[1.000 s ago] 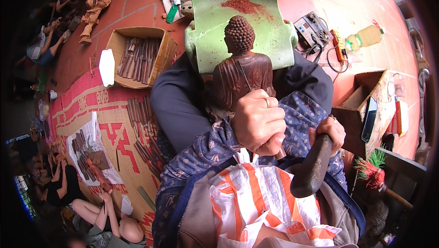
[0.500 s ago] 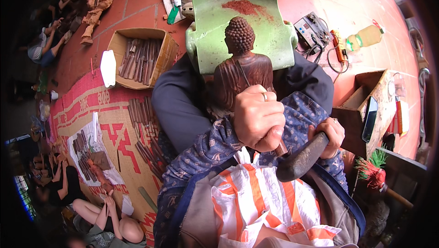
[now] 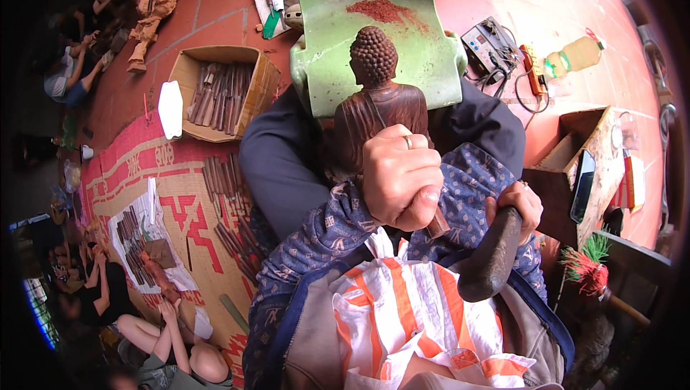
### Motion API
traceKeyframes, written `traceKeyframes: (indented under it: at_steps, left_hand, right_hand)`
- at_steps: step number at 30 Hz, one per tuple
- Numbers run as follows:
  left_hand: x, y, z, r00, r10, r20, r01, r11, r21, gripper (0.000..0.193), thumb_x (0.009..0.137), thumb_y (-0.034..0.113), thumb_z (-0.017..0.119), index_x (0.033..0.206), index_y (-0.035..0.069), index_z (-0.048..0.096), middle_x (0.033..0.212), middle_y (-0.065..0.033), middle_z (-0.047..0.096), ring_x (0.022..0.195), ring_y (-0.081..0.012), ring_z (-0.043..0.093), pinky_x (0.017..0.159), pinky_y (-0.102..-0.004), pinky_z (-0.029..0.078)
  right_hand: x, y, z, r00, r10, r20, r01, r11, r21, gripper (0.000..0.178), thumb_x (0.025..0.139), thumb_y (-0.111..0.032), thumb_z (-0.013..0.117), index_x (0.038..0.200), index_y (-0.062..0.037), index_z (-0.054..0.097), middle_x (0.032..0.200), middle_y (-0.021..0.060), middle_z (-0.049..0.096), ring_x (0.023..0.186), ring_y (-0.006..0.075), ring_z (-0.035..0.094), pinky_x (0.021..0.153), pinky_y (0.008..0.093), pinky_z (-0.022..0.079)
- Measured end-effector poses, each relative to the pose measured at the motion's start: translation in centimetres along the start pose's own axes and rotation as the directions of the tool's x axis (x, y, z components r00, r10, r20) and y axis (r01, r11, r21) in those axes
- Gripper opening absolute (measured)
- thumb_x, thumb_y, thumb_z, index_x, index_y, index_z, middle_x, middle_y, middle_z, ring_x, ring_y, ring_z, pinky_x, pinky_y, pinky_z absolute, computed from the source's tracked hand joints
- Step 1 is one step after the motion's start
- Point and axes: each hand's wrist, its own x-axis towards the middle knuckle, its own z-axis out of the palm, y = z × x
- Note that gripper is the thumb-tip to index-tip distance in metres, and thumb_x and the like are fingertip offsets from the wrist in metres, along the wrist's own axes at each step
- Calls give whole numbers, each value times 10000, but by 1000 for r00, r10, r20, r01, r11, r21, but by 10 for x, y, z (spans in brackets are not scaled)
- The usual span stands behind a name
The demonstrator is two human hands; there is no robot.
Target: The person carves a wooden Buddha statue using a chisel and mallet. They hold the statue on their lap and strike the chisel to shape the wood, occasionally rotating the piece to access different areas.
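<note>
A dark brown carved wooden Buddha statue [image 3: 375, 109] stands between my knees against the green chair, its back toward me. My left hand [image 3: 402, 178] is closed round a carving chisel [image 3: 437, 225]. Only the wooden handle's butt shows below the fist; the blade is hidden behind hand and statue. In my right hand [image 3: 519, 207] is a dark, club-shaped wooden mallet [image 3: 492, 260], its thick head hanging down toward my lap, apart from the chisel's butt.
Red wood shavings lie on the green chair [image 3: 334, 66]. To the left, a cardboard box [image 3: 267, 77] holds several chisels, and more chisels [image 3: 226, 181] lie on the mat. An electric control box [image 3: 489, 45], a bottle [image 3: 578, 58] and a wooden box [image 3: 553, 199] are right. People sit at far left.
The mallet head has swung away from the chisel's butt, to the right and slightly down. My left hand has shifted a little up and left, showing more of the handle.
</note>
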Motion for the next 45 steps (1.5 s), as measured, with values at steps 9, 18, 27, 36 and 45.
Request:
traceKeyframes:
  at_steps: [9, 18, 27, 36, 45]
  left_hand:
    - [21, 19, 30, 981, 65, 185, -113, 958, 263, 296, 862, 370, 548, 896, 76, 565, 779, -35, 480, 588, -199, 499, 588, -335, 394]
    - [44, -12, 53, 949, 81, 304, -151, 965, 213, 324, 784, 244, 640, 1095, 154, 627, 693, -8, 477, 585, -146, 579, 490, -283, 494]
    - [51, -43, 60, 965, -186, 183, 132, 954, 268, 255, 829, 354, 646, 875, 104, 626, 686, -81, 573, 638, -275, 611, 541, -386, 473]
    - [59, -54, 75, 955, -282, 97, 242, 922, 302, 263, 851, 354, 628, 878, 93, 647, 718, -100, 611, 671, -289, 632, 556, -404, 474]
    - [62, -65, 82, 923, -383, -19, 358, 844, 400, 238, 859, 340, 619, 905, 110, 660, 717, -98, 607, 677, -295, 632, 554, -412, 477]
  right_hand:
    - [-24, 12, -8, 859, 512, 30, -497, 817, 293, 207, 694, -20, 708, 787, -54, 526, 753, 30, 508, 651, 149, 474, 609, 271, 397]
    - [-12, 17, -15, 621, 777, 98, -674, 467, 572, 196, 800, -3, 605, 977, 2, 522, 797, 52, 556, 552, 84, 493, 472, 203, 381]
    - [-4, 23, -8, 620, 774, 129, -720, 495, 487, 236, 808, -4, 604, 1032, 5, 529, 853, 55, 549, 640, 91, 513, 565, 225, 420]
    - [9, 36, -12, 574, 797, 187, -784, 470, 406, 145, 851, -102, 662, 899, -12, 560, 645, -6, 524, 514, 66, 465, 488, 207, 380]
    - [24, 52, -5, 491, 831, 264, -830, 354, 430, 136, 853, -106, 650, 886, -35, 539, 618, -15, 482, 489, 68, 438, 464, 220, 365]
